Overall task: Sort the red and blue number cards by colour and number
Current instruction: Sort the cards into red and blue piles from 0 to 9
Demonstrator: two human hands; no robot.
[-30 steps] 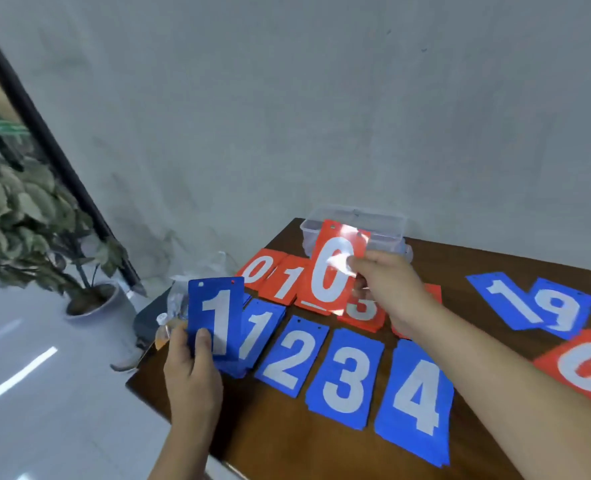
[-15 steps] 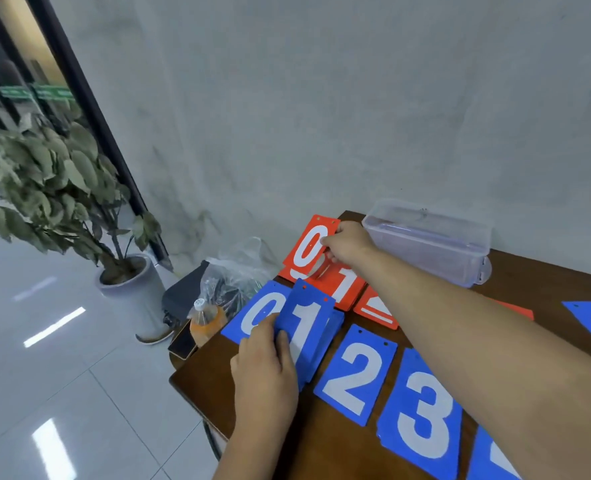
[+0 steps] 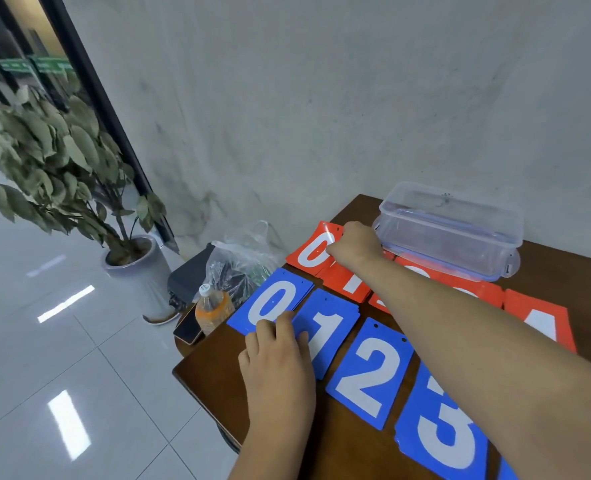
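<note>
A row of blue cards lies along the near side of the brown table (image 3: 211, 375): blue 0 (image 3: 273, 303), blue 1 (image 3: 334, 332), blue 2 (image 3: 370, 372) and blue 3 (image 3: 439, 431). Behind them runs a red row, starting with red 0 (image 3: 311, 252) and red 1 (image 3: 347, 284); my right arm hides the middle ones, and another red card (image 3: 540, 320) shows further right. My left hand (image 3: 280, 362) rests flat with its fingers on the blue 1 and the edge of the blue 0. My right hand (image 3: 354, 245) pinches the right edge of the red 0 with curled fingers, low over the red pile.
A clear plastic box (image 3: 450, 226) stands at the back of the table just right of my right hand. Beyond the left table edge are an orange drink bottle (image 3: 212, 308), a phone (image 3: 188, 329), a plastic bag (image 3: 242, 261) and a potted plant (image 3: 62, 150) on the tiled floor.
My left hand has laid the blue 1 down on the blue 1 pile and now presses it. My right hand has lowered the red 0 onto the red 0 place. The view swung left.
</note>
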